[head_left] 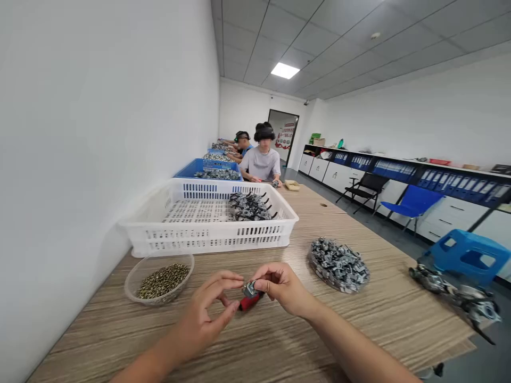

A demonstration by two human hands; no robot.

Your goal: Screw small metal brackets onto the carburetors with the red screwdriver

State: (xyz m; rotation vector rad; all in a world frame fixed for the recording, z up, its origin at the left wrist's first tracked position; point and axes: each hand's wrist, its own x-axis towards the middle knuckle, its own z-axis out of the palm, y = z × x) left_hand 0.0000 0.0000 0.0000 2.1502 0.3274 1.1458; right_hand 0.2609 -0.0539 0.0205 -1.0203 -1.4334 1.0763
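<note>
**One small metal part in hand, many more waiting**

In the lower middle of the frame, the right hand (279, 287) pinched a small metal part (250, 289). The left hand (207, 314) curled beside it, fingers near a red-handled tool (248, 303); whether it gripped anything, I could not tell. The white basket (207, 234) held only a small heap. The clear dish of metal parts (339, 264) and bowl of screws (162, 281) on the surface (359, 319) were full, so most work looked undone.

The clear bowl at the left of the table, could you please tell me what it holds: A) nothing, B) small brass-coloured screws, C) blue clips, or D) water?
B: the clear bowl, standing left of the person's left hand, holds a heap of small brass-coloured screws.
</note>
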